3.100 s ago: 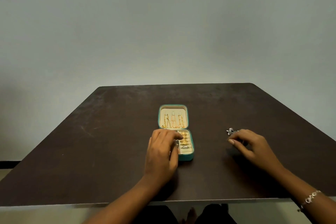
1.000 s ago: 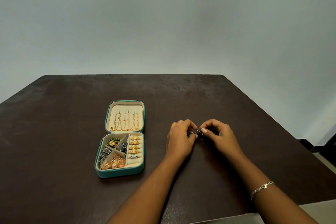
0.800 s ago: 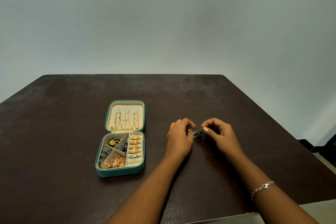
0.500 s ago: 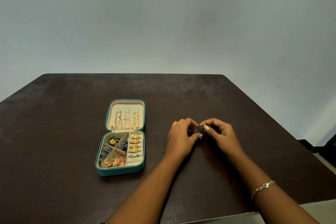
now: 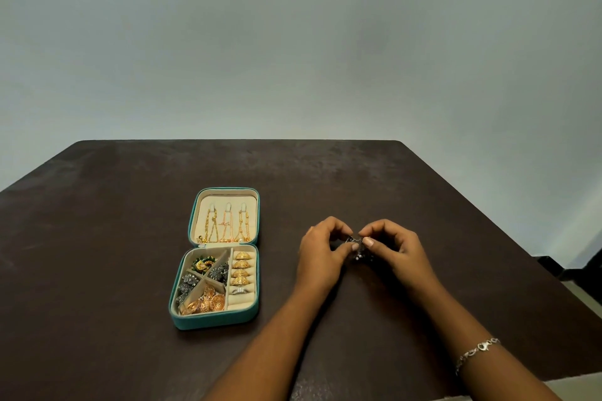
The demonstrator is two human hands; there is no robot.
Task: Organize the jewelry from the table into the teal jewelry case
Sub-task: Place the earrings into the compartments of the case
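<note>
1. Your left hand (image 5: 321,257) and right hand (image 5: 402,251) meet fingertip to fingertip over the dark brown desk (image 5: 97,238), to the right of the case.
2. The fingers (image 5: 345,250) of both hands are clamped on one small dark silver-toned jewelry piece (image 5: 356,246). Each hand pinches it between thumb and forefinger, and the other fingers are curled loosely.
3. That piece sits between your two hands, well apart from the case. A small part of it hangs just below your fingertips. Its exact shape is too small to tell.
4. The square teal zip-around jewelry case (image 5: 215,319) lies open on the desk to the left of your left hand, with its lid folded back away from you.
5. In the cream-lined lid, three thin gold chains (image 5: 226,228) hang side by side from small hooks.
6. In the base, the right-hand column of ring rolls holds four domed gold rings (image 5: 241,270), with a slim silver ring (image 5: 240,290) nearer you.
7. The left part of the base is split by diagonal dividers. A green and gold ornament (image 5: 202,264) lies in the far section, dark silver floral pieces (image 5: 187,283) in the left and centre sections, and rose-gold filigree pieces (image 5: 208,301) in the near section.
8. A silver link bracelet (image 5: 477,350) circles your right wrist.
</note>
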